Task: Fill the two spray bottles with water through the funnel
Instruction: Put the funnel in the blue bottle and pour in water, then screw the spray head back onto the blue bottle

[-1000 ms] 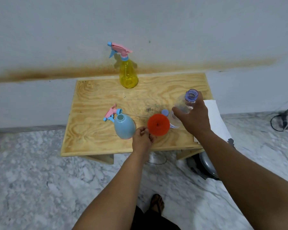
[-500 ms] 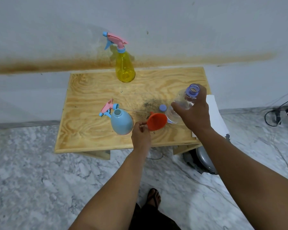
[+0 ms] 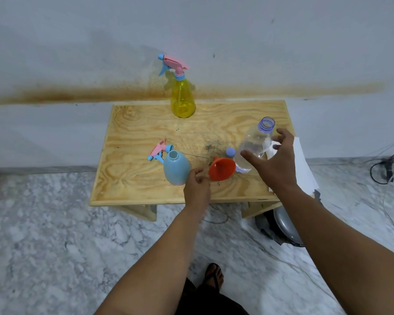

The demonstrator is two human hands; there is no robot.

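Funnel: orange, tilted, wide mouth facing the camera, over the front of the table between the blue bottle and the water bottle.
Left hand: fingertips pinch the funnel's near rim, it seems; the contact is small in view.
Blue spray bottle: upright, neck open, just left of the funnel; its pink trigger head lies beside it.
Water bottle: clear, uncapped, leaning; its cap sits on the table close by.
Right hand: fingers spread around the water bottle, loosely.
Yellow spray bottle: at the back edge, trigger head on.
Paper: white sheet at the table's right edge.
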